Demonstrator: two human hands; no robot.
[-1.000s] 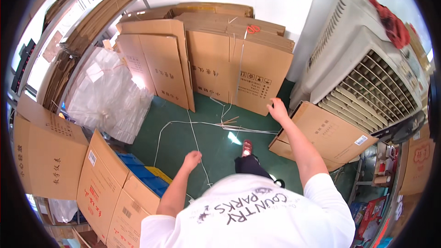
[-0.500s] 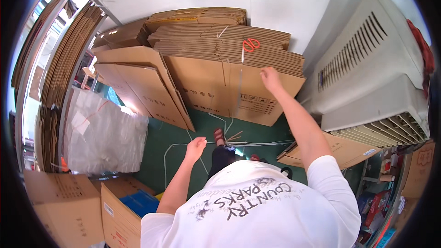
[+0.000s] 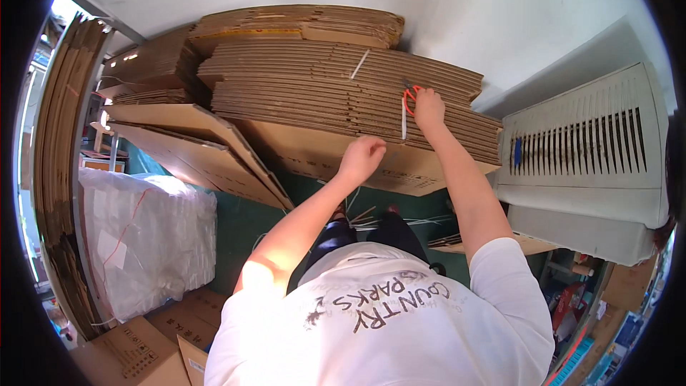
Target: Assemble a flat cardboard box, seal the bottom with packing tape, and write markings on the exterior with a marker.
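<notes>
R hand [image 3: 431,109] has its fingers round the red handles of the scissors [image 3: 409,100], which are up at the top edges of the stack of flat boxes [image 3: 286,75], right by a white strap [image 3: 404,118]. L hand [image 3: 363,159] is nearer the body, at the stack's front, fingers curled in, can't tell if they grip anything. Folded cardboard [image 3: 179,125] leans L of the stack w/ a clear-plastic-wrapped bundle [image 3: 157,243] nearer the body, & a pale air cooler [image 3: 579,146] stands to the R.
</notes>
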